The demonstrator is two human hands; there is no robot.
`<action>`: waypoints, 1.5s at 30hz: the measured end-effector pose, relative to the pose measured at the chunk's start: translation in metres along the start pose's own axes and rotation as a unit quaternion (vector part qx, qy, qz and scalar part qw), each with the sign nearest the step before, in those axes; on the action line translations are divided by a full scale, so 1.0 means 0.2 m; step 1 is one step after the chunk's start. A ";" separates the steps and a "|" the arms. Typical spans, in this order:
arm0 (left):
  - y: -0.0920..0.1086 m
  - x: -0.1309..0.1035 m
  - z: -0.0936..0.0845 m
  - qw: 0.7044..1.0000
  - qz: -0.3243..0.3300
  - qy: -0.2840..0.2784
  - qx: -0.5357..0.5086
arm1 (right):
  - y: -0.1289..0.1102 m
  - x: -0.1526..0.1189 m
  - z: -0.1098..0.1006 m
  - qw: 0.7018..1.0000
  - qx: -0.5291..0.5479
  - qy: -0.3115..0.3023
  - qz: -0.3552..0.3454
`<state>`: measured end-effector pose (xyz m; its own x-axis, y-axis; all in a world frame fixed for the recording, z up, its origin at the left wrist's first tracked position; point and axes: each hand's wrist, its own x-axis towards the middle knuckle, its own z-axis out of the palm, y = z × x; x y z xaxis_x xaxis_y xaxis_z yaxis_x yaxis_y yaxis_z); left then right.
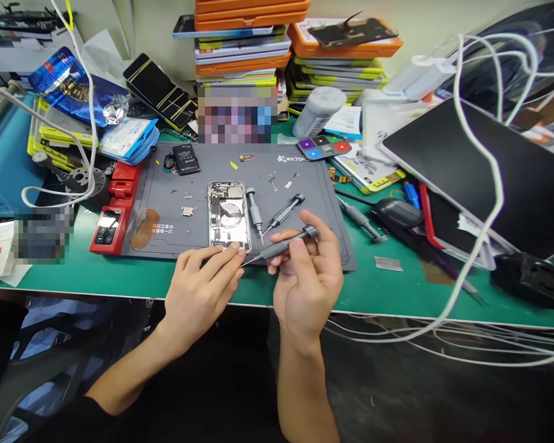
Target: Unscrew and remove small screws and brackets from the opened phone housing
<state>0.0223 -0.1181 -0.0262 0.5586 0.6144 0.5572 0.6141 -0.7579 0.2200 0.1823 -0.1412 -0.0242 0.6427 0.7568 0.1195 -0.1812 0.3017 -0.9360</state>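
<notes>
- Toward the left of the grey mat point(314, 212), a black battery point(186, 159) and a small metal piece point(188, 211) lay loose, well apart from each other, so part of the taking-apart looked done.
- Next came the left hand point(203, 286), palm down, its fingers close together over the lower end of the opened phone point(231, 215); whether they pinched anything small there could not be told.
- At mid-mat, the phone lay flat, back cover or screen off, a pale coil showing inside; closing it up, if wanted, was not yet done.
- Just right of the phone lay two spare screwdrivers point(255, 212) point(284, 213), tips near each other.
- Farther right, the right hand point(309, 271) had its grip closed around a grey screwdriver point(279, 247), forefinger raised near the cap, the tip beside the left fingers; whether it met a screw could not be seen.
</notes>
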 end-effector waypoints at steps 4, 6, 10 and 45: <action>0.00 0.00 0.00 1.000 -0.002 -0.005 -0.002 | 0.00 0.00 0.00 1.000 0.002 -0.001 0.002; 0.00 0.00 0.00 1.000 -0.003 -0.005 -0.001 | 0.00 0.00 0.00 1.000 0.002 -0.004 0.006; 0.00 0.00 0.00 1.000 -0.005 -0.011 -0.002 | 0.00 0.00 -0.01 1.000 -0.010 -0.002 0.002; 0.01 0.01 -0.01 1.000 0.002 -0.006 0.005 | 0.01 0.01 -0.02 1.000 0.022 -0.003 0.009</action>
<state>0.0229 -0.1188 -0.0232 0.5684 0.6136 0.5482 0.6173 -0.7585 0.2090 0.1861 -0.1424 -0.0268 0.6349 0.7656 0.1037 -0.2262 0.3125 -0.9226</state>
